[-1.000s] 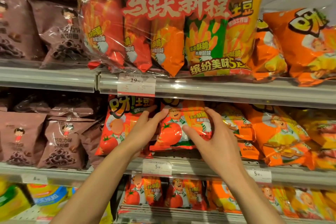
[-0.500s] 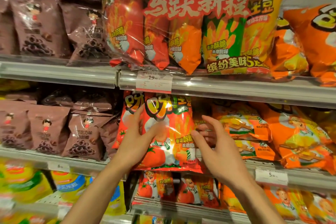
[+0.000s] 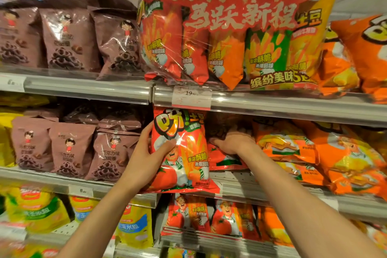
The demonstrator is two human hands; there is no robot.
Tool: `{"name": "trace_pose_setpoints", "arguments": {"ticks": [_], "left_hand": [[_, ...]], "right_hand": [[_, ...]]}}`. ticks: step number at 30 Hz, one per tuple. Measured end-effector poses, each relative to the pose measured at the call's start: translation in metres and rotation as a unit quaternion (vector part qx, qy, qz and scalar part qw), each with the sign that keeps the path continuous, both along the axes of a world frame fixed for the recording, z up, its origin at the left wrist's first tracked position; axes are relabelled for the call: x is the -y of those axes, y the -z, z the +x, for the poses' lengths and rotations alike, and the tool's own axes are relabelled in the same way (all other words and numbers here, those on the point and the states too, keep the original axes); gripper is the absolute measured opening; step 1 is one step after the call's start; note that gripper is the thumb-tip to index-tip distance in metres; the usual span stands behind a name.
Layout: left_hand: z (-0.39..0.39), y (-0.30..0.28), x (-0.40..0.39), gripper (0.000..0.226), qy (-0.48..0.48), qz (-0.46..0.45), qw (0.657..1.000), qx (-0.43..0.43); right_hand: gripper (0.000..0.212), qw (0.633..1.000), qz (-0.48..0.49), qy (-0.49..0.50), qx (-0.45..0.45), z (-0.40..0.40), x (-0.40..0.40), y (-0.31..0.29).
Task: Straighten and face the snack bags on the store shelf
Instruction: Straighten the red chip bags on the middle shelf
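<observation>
Red tomato snack bag (image 3: pixel 184 153) sits center frame on the middle shelf, upright, logo facing me, bottom seam overhanging the shelf edge (image 3: pixel 272 190). I hold it that way so the front reads out to the aisle. My left hand (image 3: pixel 146 159) grips its left edge, thumb pressed across the front, fingers wrapped behind, so it is clamped on the bag. I judge that keeps it standing while the slot behind gets sorted.

Right of center, my right hand (image 3: pixel 234 142) reaches deep into the gap beside the upright bag, palm down on a flat-lying red bag (image 3: pixel 224 159). The fingers go into shadow at the back; they look curled over something dark there, but I cannot tell if they pinch it or just press. Likely I'm pushing the lying stock back or down to make room.

Further right, orange snack bags (image 3: pixel 289 144) lie slumped and tilted, not faced, so that part looks undone. Left of center, brown chocolate ring bags (image 3: pixel 71 148) stand fairly upright in a row. Above, the price tag (image 3: pixel 191 95) hangs on the upper shelf rail (image 3: pixel 83 88), just over the held bag's top. Top center, a big red multipack (image 3: pixel 236 27) fills the upper shelf, with more brown bags to its left. Lower frame, small tomato bags (image 3: pixel 186 213) and yellow bags (image 3: pixel 134 226) sit on the shelf below.

Risk: the upright bag could tip forward off the edge if I let go.
</observation>
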State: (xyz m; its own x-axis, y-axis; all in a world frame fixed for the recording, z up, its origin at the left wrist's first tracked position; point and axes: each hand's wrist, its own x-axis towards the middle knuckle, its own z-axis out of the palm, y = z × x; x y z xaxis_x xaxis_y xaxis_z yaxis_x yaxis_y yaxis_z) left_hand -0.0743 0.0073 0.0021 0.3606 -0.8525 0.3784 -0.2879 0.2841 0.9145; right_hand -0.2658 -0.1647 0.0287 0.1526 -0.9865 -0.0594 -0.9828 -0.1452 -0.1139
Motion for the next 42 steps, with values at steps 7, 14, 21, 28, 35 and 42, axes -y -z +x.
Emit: {"name": "trace_pose_setpoints", "arguments": {"ticks": [7, 14, 21, 28, 35, 42], "left_hand": [[-0.003, -0.003, -0.004, 0.059, -0.002, 0.014, 1.000, -0.008], [0.000, -0.003, -0.004, 0.063, 0.013, 0.012, 1.000, -0.011], [0.004, -0.002, -0.004, 0.062, 0.018, 0.011, 1.000, -0.015], [0.006, -0.001, -0.004, 0.060, 0.009, 0.010, 1.000, -0.014], [0.008, 0.002, -0.007, 0.059, 0.000, 0.014, 1.000, -0.013], [0.017, 0.004, -0.005, 0.059, -0.010, 0.015, 1.000, -0.001]], "right_hand": [[0.110, 0.994, -0.018, 0.027, 0.104, -0.002, 0.004, 0.015], [0.094, 0.960, -0.167, 0.030, 0.221, -0.007, -0.009, 0.030], [0.086, 0.933, -0.252, 0.000, 0.258, -0.006, -0.018, 0.039], [0.070, 0.886, -0.251, -0.012, 0.390, -0.013, -0.014, 0.034], [0.062, 0.904, -0.247, -0.046, 0.345, -0.008, -0.024, 0.042], [0.057, 0.911, -0.361, -0.037, 0.197, 0.013, -0.038, 0.044]]}}
